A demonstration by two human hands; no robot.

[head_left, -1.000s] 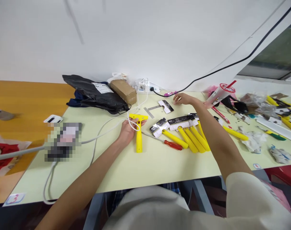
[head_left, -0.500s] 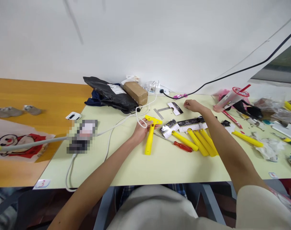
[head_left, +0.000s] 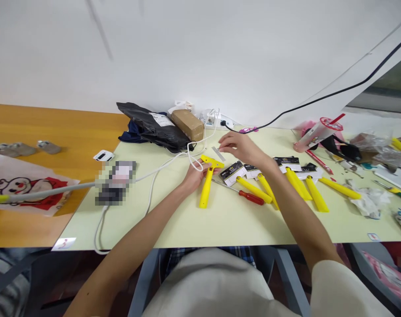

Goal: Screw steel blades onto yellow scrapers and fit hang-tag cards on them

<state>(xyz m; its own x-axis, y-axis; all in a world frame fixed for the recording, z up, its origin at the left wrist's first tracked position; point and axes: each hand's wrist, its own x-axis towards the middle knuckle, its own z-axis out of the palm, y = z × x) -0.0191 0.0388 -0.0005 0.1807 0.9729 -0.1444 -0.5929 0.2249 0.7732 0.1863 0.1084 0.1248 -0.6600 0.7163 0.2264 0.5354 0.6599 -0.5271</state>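
My left hand is closed round the head of a yellow scraper, whose handle points down towards the table's front edge. Over the back middle of the table, my right hand has its fingers bent and apart, with the fingertips just beside a thin metal blade. That hand and its forearm cover the cut-out card seen there before. A red-handled screwdriver lies right of the held scraper. Several more yellow scrapers with black-and-white card sleeves over their heads lie in a row beyond it.
White cables loop across the table close to my left hand. Behind are a black plastic bag and a cardboard box. A cup with a red straw stands at the right, near crumpled plastic and loose tools.
My right hand has moved left, from beyond the cut-out card to the metal blade. Some sleeved scrapers at the right look spread apart. The left hand keeps the yellow scraper nearly still.
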